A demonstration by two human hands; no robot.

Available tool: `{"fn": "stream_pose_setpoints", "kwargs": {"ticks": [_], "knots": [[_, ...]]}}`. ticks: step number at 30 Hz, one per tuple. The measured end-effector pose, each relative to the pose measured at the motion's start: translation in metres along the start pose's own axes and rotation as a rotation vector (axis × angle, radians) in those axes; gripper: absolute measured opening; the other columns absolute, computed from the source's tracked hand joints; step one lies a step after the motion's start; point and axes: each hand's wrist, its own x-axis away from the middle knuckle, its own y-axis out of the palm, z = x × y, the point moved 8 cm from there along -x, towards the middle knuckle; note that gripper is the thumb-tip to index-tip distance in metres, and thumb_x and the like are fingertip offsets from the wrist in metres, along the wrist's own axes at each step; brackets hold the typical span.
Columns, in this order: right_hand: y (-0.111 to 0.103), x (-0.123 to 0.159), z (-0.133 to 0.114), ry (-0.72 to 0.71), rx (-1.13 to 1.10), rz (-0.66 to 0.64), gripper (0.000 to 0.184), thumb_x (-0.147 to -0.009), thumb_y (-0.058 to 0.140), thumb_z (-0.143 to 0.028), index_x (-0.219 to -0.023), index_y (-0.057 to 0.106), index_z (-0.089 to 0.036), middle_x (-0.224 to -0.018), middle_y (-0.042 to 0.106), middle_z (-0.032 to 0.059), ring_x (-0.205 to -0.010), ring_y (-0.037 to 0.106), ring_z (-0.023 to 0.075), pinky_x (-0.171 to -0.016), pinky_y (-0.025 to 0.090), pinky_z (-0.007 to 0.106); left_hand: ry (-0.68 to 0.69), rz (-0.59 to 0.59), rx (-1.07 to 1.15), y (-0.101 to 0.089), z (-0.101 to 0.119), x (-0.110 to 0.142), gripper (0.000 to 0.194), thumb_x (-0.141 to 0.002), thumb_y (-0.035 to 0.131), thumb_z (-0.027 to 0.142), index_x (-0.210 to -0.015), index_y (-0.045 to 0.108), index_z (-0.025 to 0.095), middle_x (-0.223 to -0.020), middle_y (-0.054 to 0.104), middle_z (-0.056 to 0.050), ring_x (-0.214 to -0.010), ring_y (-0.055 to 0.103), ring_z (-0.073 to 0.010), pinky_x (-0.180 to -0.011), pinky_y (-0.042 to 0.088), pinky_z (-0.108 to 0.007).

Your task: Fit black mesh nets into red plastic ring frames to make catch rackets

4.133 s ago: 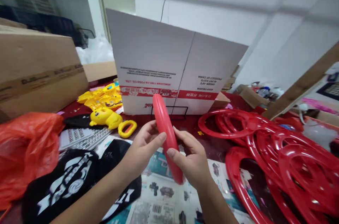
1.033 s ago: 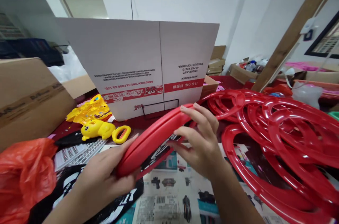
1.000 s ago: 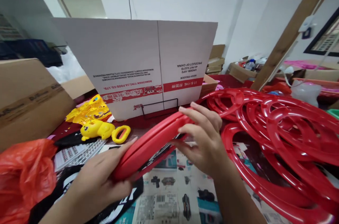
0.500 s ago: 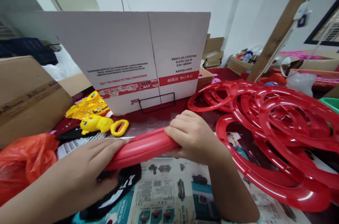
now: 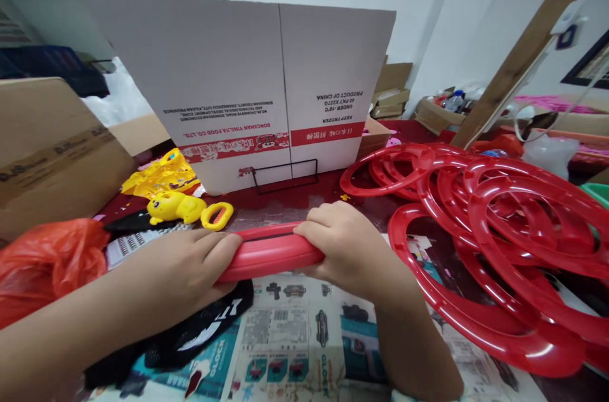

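Observation:
A red plastic ring (image 5: pixel 273 257), seen almost edge-on, is held level between both hands above the printed sheets. A dark slit runs along its top edge. My left hand (image 5: pixel 204 257) grips its left end, thumb and fingers around it. The other end is in the curled fingers of my right hand (image 5: pixel 337 243). Much of the ring is hidden by the hands. A black cloth-like item with white lettering (image 5: pixel 209 326) lies under my left wrist. To the right, several glossy red rings (image 5: pixel 499 243) are heaped, some overlapping.
A white printed carton panel (image 5: pixel 242 85) stands upright at the back, with a black wire stand (image 5: pixel 285 183) before it. Yellow toy parts (image 5: pixel 178 207), an orange plastic bag (image 5: pixel 52 259) and a brown carton (image 5: pixel 57 151) sit at left. A wooden post (image 5: pixel 528 47) rises at right.
My left hand has moved up and right, bringing the ring more level. Its edge now shows a dark slit. My right hand keeps its grip; the view has shifted slightly.

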Motion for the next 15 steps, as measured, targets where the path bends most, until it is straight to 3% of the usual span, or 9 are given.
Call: {"fn": "stream_pose_setpoints", "kwargs": {"ticks": [3, 5, 8, 10, 12, 15], "knots": [[0.0, -0.004, -0.005, -0.019, 0.006, 0.076, 0.015, -0.077, 0.07, -0.027, -0.073, 0.059, -0.017, -0.074, 0.059, -0.0006, -0.069, 0.046, 0.0142, -0.068, 0.03, 0.03, 0.058, 0.053, -0.043, -0.01, 0.004, 0.0, 0.014, -0.087, 0.043, 0.026, -0.083, 0.054, 0.02, -0.066, 0.065, -0.005, -0.052, 0.061, -0.023, -0.048, 0.048, -0.034], [0.003, -0.007, -0.011, -0.039, 0.014, 0.111, 0.014, -0.077, 0.069, -0.025, -0.073, 0.059, -0.017, -0.074, 0.061, -0.0011, -0.07, 0.047, 0.0141, -0.071, 0.03, 0.031, 0.008, 0.045, -0.042, -0.014, 0.004, -0.003, 0.017, -0.087, 0.044, 0.031, -0.081, 0.055, 0.02, -0.067, 0.066, -0.007, -0.053, 0.062, -0.0242, -0.047, 0.048, -0.035], [0.008, -0.009, -0.025, -0.076, 0.066, 0.154, 0.011, -0.079, 0.066, -0.025, -0.075, 0.059, -0.017, -0.075, 0.061, -0.0001, -0.072, 0.048, 0.0155, -0.073, 0.03, 0.033, -0.072, 0.059, -0.022, -0.021, 0.008, -0.009, 0.028, -0.085, 0.05, 0.039, -0.094, 0.058, 0.014, -0.082, 0.07, -0.015, -0.067, 0.067, -0.0296, -0.057, 0.053, -0.04], [0.011, -0.01, -0.035, -0.097, 0.109, 0.171, 0.011, -0.081, 0.062, -0.025, -0.076, 0.059, -0.016, -0.076, 0.061, 0.0012, -0.072, 0.048, 0.0167, -0.072, 0.03, 0.034, -0.025, 0.106, -0.025, -0.025, 0.018, -0.014, 0.028, -0.085, 0.052, 0.033, -0.099, 0.059, 0.01, -0.085, 0.071, -0.017, -0.07, 0.067, -0.0298, -0.06, 0.054, -0.04], [0.015, -0.012, -0.041, -0.105, 0.12, 0.14, 0.014, -0.083, 0.063, -0.028, -0.078, 0.059, -0.016, -0.079, 0.062, 0.0022, -0.073, 0.049, 0.0178, -0.072, 0.031, 0.035, 0.013, 0.095, -0.014, -0.023, 0.024, -0.016, 0.017, -0.083, 0.051, 0.024, -0.089, 0.061, 0.012, -0.074, 0.069, -0.013, -0.062, 0.065, -0.0264, -0.053, 0.051, -0.037], [0.024, -0.011, -0.04, -0.089, -0.002, -0.028, 0.029, -0.079, 0.071, -0.041, -0.087, 0.06, -0.016, -0.087, 0.063, 0.0027, -0.079, 0.053, 0.0185, -0.073, 0.036, 0.033, 0.019, 0.084, 0.042, -0.019, 0.025, -0.011, 0.013, -0.081, 0.049, 0.018, -0.078, 0.061, 0.016, -0.067, 0.066, -0.008, -0.055, 0.061, -0.0232, -0.049, 0.048, -0.036]]}}
